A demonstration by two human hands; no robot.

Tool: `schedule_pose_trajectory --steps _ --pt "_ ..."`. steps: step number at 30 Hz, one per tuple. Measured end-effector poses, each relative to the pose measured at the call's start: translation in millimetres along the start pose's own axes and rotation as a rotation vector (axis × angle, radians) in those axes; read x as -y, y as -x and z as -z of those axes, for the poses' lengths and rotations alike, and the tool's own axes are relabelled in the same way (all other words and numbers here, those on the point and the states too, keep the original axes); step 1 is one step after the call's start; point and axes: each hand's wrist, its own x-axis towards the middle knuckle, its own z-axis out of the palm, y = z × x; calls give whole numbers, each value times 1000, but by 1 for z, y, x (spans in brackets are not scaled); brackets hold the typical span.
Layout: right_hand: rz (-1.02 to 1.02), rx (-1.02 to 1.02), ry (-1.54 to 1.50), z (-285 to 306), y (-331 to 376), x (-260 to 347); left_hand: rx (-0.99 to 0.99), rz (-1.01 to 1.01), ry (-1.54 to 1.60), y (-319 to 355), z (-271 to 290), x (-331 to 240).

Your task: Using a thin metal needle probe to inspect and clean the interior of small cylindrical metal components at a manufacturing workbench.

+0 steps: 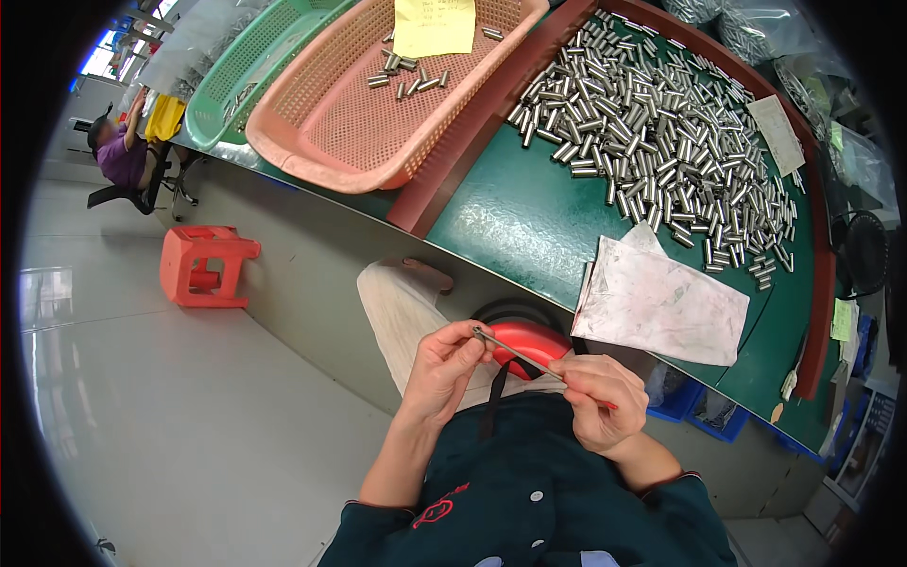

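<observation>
Both hands pinch a thin rod over the lap.
Left hand [442, 367] grips the rod [518, 353] at its upper-left end; right hand [597, 397] clamps the lower-right end; long axis slants down-right.

Both hands meet over the person's lap, pinching a thin metal rod [518, 352] between them: the left hand [442, 370] grips its upper end with fingertips, the right hand [599, 401] holds the lower end. Just behind the rod sits a red rounded object [531, 338]. On the green table [524, 222] lie a heap of small metal cylinders [661, 132], a crumpled white cloth [659, 302] and a pink basket [364, 113] holding a few cylinders and a yellow note [435, 26]. A red stool [203, 266] stands on the floor.
</observation>
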Motion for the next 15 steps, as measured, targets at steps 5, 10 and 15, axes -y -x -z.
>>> schedule_pose_trajectory --steps 5,10,15 --pt "58 17 28 4 -1 4 33 27 17 0 -3 -1" --pt "-18 17 -6 3 -2 5 27 31 19 0 -1 -1" --pt "-42 -10 -32 -2 0 4 -10 4 43 -1 1 -2"
